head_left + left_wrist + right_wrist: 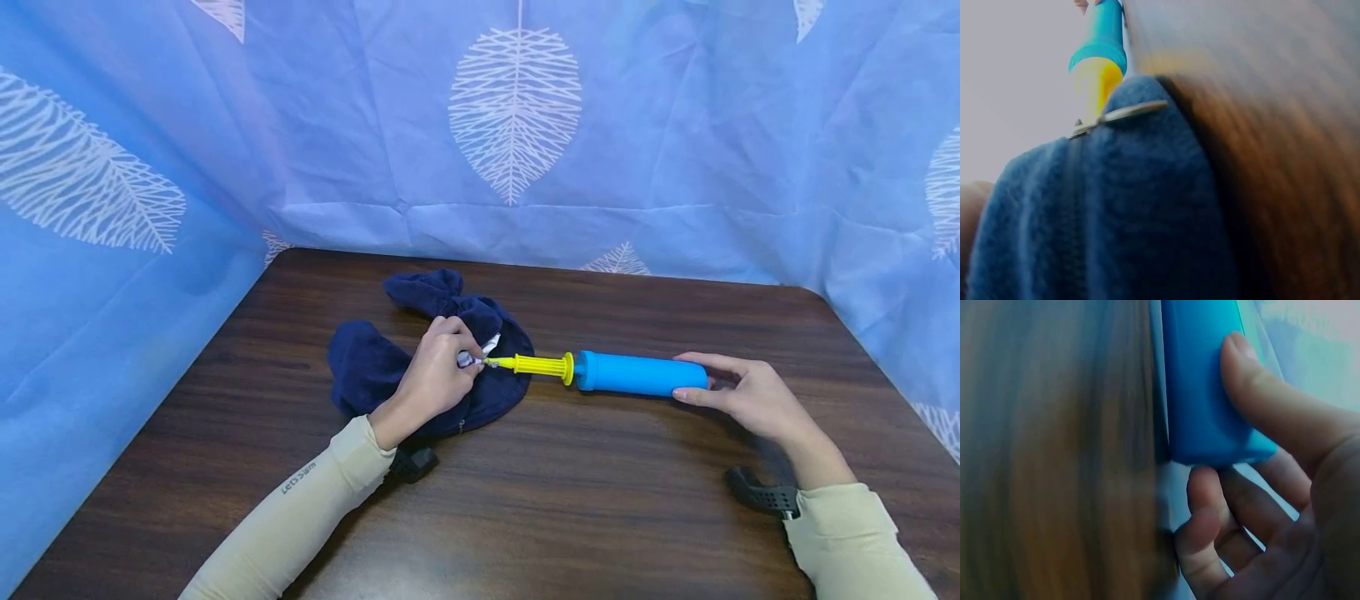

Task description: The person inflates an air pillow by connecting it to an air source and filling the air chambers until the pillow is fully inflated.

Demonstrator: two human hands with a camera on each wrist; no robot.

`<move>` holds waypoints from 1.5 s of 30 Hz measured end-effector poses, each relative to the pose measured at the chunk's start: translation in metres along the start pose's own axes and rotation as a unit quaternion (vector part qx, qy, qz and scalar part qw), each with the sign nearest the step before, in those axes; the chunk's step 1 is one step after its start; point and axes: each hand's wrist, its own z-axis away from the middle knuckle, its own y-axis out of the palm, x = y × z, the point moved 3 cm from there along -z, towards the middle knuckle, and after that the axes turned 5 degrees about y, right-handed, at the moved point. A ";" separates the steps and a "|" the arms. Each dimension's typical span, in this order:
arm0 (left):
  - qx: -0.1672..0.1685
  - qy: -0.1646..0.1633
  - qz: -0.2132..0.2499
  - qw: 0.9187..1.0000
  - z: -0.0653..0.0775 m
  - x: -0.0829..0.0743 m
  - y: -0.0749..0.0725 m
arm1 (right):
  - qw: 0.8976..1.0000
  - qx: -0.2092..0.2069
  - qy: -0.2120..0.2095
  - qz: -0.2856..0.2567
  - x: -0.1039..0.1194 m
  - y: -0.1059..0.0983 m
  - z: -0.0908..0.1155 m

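Right in the middle of the frame, we have the left hand [437, 367] pinching a small clear valve [464, 359] between thumb and fingers, and a yellow nozzle [542, 366] comes to its fingertips; whether the tip sits inside, we can't tell. Over on the right, the right hand [759, 404] grips the end of the blue pump [645, 374], thumb along the near side, forefinger along the far side, the rest curled by its end.

Our reading: this is about seating nozzle in valve, so we'd want the pinch firm close to the opening, the pump in one straight line with it, and a gentle push rather than a twist.

Look at the poses: left forearm slanting up from lower left, wrist over the navy plush piece [495, 404], which lies left of centre; right forearm rising from the lower right, hand bent in leftward. Beneath it all, the dark wooden table [600, 500], and across the top, a blue leaf-print curtain [337, 125].
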 end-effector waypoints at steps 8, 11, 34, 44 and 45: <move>0.003 -0.005 0.004 1.000 0.003 0.003 0.006 | 0.998 0.020 0.047 -0.036 -0.045 -0.019 0.012; 0.000 -0.003 0.007 1.000 0.007 0.005 0.008 | 0.998 0.021 0.050 -0.042 -0.061 -0.024 0.017; -0.025 -0.003 0.006 1.000 0.006 0.019 0.016 | 0.986 0.021 0.075 -0.145 -0.098 -0.025 0.002; -0.031 0.009 0.004 0.999 -0.008 0.020 0.018 | 0.984 0.026 0.009 -0.179 -0.061 -0.003 -0.012; -0.032 0.011 0.005 0.999 -0.008 0.019 0.019 | 0.983 0.028 0.003 -0.182 -0.057 -0.001 -0.013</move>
